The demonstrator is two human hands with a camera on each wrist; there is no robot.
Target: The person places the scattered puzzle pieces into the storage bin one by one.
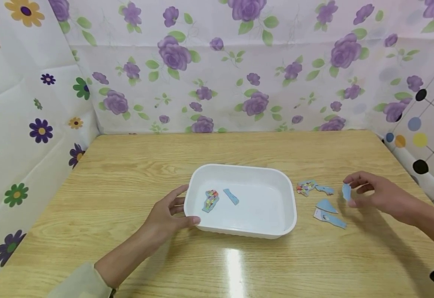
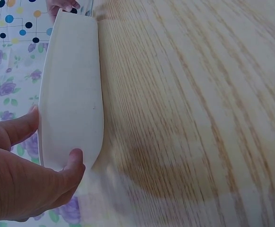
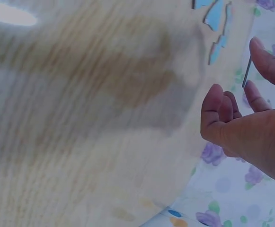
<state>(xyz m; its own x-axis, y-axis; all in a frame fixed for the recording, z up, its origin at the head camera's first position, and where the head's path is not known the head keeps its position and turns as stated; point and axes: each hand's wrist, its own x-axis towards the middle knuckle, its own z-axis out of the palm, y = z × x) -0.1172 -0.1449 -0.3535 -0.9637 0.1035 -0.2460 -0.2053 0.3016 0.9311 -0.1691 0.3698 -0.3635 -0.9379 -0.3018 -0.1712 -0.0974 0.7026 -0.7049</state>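
A white tray (image 1: 289, 194) sits on the wooden surface (image 1: 127, 174), near the middle. Two puzzle pieces lie inside it toward its left end: a colourful piece (image 1: 211, 200) and, just to its right, a plain blue piece (image 1: 231, 196), the two close but apart.

The left hand (image 1: 164, 217) rests against the tray's near-left corner. Its thumb lies on the near rim and its fingers (image 1: 177, 192) are spread along the left wall, loosely straight; the left wrist view shows the thumb and a finger on either side of the tray's white end wall (image 2: 71, 94).

The right hand (image 1: 373, 194) hovers above the surface to the right of the tray. Its thumb and forefinger pinch a small blue piece (image 1: 346, 192), held upright on edge; in the right wrist view this held piece (image 3: 246, 72) shows as a thin dark sliver between thumb and fingertip, the other fingers curled in.

Between the tray and the right hand, four loose pieces lie flat on the surface: a colourful one (image 1: 306, 187) farthest, a blue one (image 1: 324, 190) touching its right side, a blue wedge (image 1: 326, 205) nearer, and a long pale piece (image 1: 330, 219) nearest.

Flowered sheets (image 1: 239, 74) wall in the surface at the far side and the left; a dotted sheet (image 1: 425, 136) stands at the right.
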